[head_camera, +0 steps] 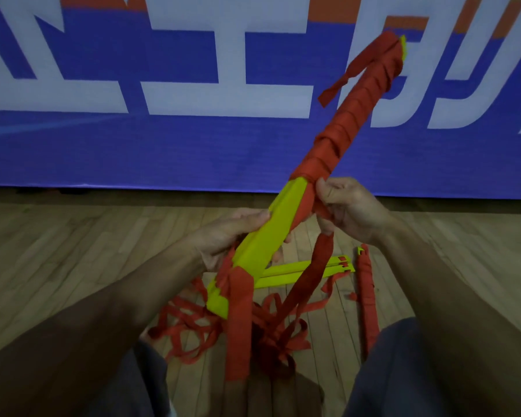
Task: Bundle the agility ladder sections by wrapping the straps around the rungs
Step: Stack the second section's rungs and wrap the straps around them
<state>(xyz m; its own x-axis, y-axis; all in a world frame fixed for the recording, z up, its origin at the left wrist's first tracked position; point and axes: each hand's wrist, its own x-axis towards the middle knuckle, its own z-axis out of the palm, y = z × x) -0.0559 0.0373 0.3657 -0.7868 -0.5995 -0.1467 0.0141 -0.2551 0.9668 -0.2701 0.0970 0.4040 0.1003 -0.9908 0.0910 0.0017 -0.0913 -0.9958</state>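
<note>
A stack of yellow rungs (262, 236) slants from lower left up to the upper right. Its upper half is wound in red strap (343, 127), with a loose strap end hanging near the top. My left hand (232, 233) grips the bare yellow part from the left side. My right hand (349, 206) pinches the red strap right where the winding ends, and the strap hangs from that hand down to the floor. Another red strap drapes over the stack's lower end.
On the wooden floor (73, 251) lie loose yellow rungs (307, 270), a tangle of red straps (253, 329) between my knees, and a fully wrapped red bundle (367, 299) at the right. A blue banner with white letters (163, 145) stands behind.
</note>
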